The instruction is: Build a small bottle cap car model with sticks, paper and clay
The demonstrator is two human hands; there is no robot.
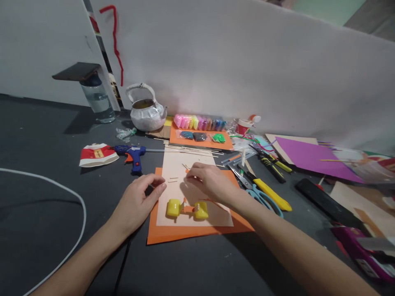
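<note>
My left hand [135, 201] rests at the left edge of the cream sheet [197, 221], thumb and index finger curved with tips slightly apart and nothing visible between them. Just right of it lie two short thin sticks [173, 179]. My right hand [210, 181] is over the sheet with its fingers bent together; what they hold, if anything, is hidden. Beside its fingertips are a few small stick pieces [185, 166] and a bit of orange. Nearer me sits a small piece with two yellow blocks [174, 207] joined by an orange middle part [187, 209].
Orange paper [166, 237] underlies the sheet. A blue glue gun [133, 156] lies left, before a kettle [146, 115] and water bottle [99, 100]. Right are scissors [262, 199], a yellow cutter [271, 194] and purple paper [311, 158]. Coloured clay packs [199, 123] stand behind.
</note>
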